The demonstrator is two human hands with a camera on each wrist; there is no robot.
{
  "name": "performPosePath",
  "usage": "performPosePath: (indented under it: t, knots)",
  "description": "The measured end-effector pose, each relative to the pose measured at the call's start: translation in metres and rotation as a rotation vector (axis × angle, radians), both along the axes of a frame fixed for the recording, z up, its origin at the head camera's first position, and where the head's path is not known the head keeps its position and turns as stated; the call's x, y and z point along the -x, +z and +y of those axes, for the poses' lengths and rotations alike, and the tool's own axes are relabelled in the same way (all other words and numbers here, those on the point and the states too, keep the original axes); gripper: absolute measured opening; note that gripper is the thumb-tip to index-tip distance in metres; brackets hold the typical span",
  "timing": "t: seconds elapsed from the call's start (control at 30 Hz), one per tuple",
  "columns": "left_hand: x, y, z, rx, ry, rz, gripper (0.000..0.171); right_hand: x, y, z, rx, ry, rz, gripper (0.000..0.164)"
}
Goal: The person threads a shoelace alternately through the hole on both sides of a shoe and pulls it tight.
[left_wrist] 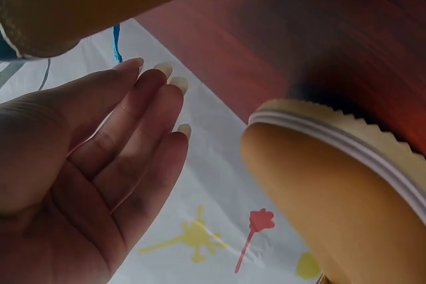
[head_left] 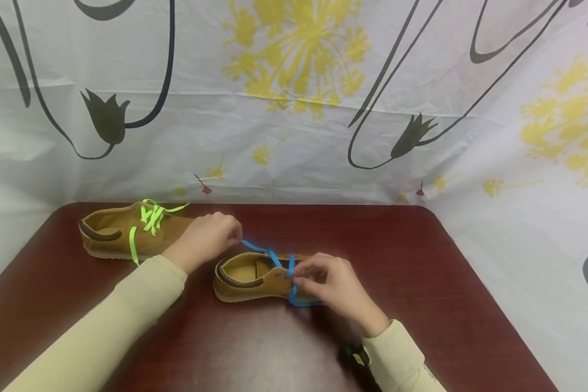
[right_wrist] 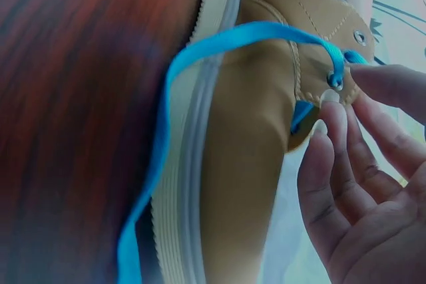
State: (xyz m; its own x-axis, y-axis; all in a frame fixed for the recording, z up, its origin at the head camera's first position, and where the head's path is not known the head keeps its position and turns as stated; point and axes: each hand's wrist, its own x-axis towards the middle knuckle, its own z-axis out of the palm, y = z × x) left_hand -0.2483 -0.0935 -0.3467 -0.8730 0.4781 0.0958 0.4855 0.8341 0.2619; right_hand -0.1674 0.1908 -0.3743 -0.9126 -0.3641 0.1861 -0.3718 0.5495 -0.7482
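A tan shoe (head_left: 275, 283) with a blue shoelace (head_left: 301, 303) lies on its sole on the dark red table. My left hand (head_left: 207, 237) is beyond its heel and pinches one end of the lace, drawn up from the eyelets; the left wrist view shows blue lace (left_wrist: 117, 43) at the thumb and fingertips. My right hand (head_left: 330, 280) pinches the lace at an eyelet (right_wrist: 335, 81), fingertips against the eyelet flap. The other lace length hangs in a loop down the shoe's near side. My right hand hides part of the toe in the head view.
Another tan shoe (head_left: 112, 239) with bright green laces (head_left: 152, 218) stands at the back left, its toe partly behind my left hand. A white patterned sheet (head_left: 274, 147) hangs behind the table (head_left: 451, 326). A dark object (head_left: 355, 356) lies by my right cuff.
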Motion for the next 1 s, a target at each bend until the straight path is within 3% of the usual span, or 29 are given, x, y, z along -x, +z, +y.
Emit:
performPosePath:
  t: [0.53, 0.7, 0.9, 1.0]
  knots:
    - [0.0, -0.009, 0.004, 0.045, -0.079, -0.058, 0.007, -0.002, 0.011, 0.054, -0.139, -0.053, 0.044, 0.009]
    - [0.008, -0.017, 0.0, 0.026, -0.111, -0.136, 0.008, -0.004, 0.009, 0.077, -0.26, -0.044, 0.106, 0.006]
    - [0.015, -0.029, -0.005, 0.01, -0.13, -0.248, 0.012, -0.014, -0.001, 0.1, -0.443, -0.026, 0.096, 0.008]
    - [0.015, -0.033, -0.007, 0.001, -0.129, -0.257, 0.016, -0.019, -0.009, 0.106, -0.517, -0.027, 0.085, 0.012]
